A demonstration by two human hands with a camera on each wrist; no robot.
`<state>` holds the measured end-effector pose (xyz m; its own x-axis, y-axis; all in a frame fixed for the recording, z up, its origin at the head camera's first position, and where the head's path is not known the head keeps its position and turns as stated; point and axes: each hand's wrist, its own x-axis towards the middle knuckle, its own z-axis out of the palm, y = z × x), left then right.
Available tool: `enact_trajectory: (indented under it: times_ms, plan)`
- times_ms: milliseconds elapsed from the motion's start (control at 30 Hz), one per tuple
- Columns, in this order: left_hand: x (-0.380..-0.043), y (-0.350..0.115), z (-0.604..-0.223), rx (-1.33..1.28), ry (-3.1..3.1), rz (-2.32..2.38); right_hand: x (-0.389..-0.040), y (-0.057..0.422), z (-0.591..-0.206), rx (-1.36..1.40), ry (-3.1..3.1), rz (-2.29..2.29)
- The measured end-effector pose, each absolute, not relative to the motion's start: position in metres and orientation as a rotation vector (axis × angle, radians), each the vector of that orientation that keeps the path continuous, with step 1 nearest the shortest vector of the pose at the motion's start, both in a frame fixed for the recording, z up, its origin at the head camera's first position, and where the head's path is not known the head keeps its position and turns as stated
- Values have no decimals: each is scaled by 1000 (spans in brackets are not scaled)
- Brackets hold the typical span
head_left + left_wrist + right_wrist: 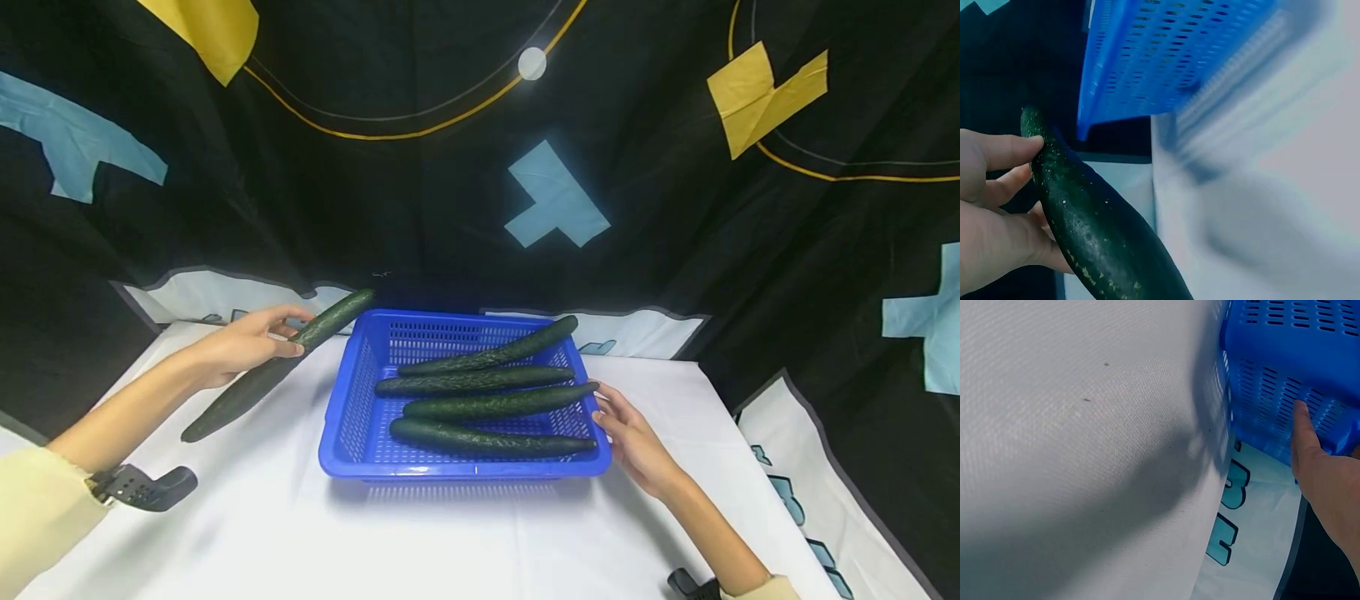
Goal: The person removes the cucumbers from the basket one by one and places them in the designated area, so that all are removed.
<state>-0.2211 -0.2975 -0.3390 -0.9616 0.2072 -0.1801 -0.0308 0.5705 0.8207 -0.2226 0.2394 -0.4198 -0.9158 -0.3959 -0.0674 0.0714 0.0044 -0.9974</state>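
Note:
My left hand (255,340) pinches a long dark green cucumber (281,371) between thumb and fingers, held at a slant left of the basket. In the left wrist view the cucumber (1094,215) shows pale specks, and the fingers lie along its side. A blue plastic basket (341,450) with slotted walls stands on the table. Several cucumbers (491,446) lie in it side by side, roughly crosswise; the rearmost leans up at the far right corner. My right hand (633,437) grips the basket's right rim, one digit against the slotted outer wall in the right wrist view.
A white cloth covers the table (450,542). Behind it hangs a black backdrop (375,208) with yellow and light blue shapes. Dark wrist straps (146,487) are on both forearms. At the right, a white backdrop border (795,475) runs beyond the table's edge.

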Motion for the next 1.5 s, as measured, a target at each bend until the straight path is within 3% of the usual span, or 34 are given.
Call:
enact_trajectory:
  times_ms: [867, 1500]
  plan:
    - [-190, -344, -410, -120, 2425, 1465, -224, 241, -421, -360, 1940, -1982]
    - [-189, -346, -428, -267, 2473, 1369, -224, 241, -419, -393, 1950, -1970]
